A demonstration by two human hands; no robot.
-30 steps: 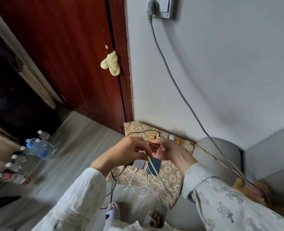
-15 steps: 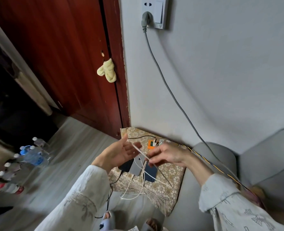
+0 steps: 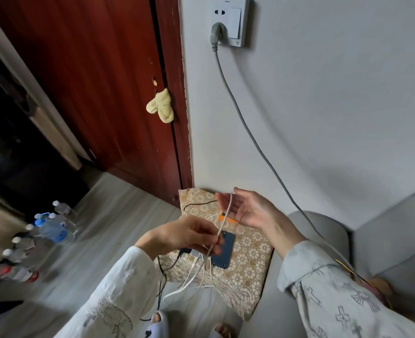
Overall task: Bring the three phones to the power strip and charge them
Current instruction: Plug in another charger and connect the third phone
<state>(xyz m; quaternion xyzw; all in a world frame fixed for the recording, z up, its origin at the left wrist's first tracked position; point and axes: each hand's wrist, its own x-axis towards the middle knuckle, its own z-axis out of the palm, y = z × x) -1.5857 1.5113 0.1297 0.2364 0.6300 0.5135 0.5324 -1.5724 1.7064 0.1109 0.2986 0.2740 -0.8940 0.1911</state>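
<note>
Grey wall (image 3: 323, 118) and patterned cushion (image 3: 250, 254) behind. Blue phone (image 3: 222, 252) flat on cushion, near orange power strip (image 3: 226, 218). Left hand (image 3: 184, 236) pinching white cable (image 3: 223, 220); right hand (image 3: 247, 211) spread, cable across fingers. Likely risks: tangled leads, phone dragged off.

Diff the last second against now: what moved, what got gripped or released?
The hands, pinched together on the white cable a second ago, have spread apart. The left hand keeps the cable pinched low; the right hand has risen toward the wall with fingers now opened, the cable running across them. The blue phone and orange power strip stay on the floral cushion.
</note>
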